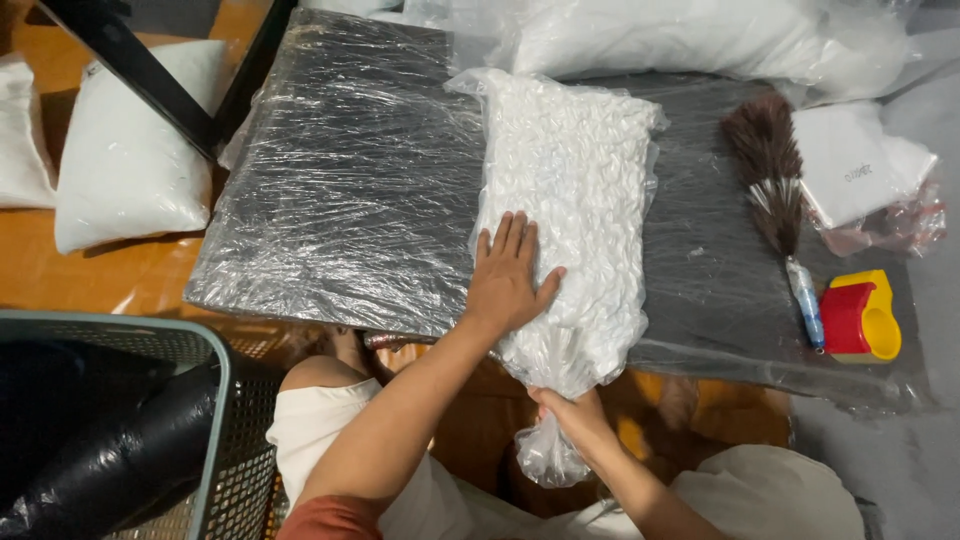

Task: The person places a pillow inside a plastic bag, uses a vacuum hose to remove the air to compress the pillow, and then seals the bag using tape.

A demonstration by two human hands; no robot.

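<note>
A clear plastic bag packed with white crinkled stuffing [575,190] lies lengthwise on a dark board wrapped in plastic film [350,190]. My left hand [508,272] presses flat on the bag's near left part, fingers spread. Below the board's front edge, my right hand [572,412] grips the bag's gathered open end, with the loose plastic tail hanging beneath it.
A feather duster [775,190] and a red-and-yellow tape dispenser [862,315] lie on the board's right side, next to a folded white packet [850,165]. White pillows [130,150] rest on the wooden floor at left. A mesh basket [225,400] holding black material stands at the lower left.
</note>
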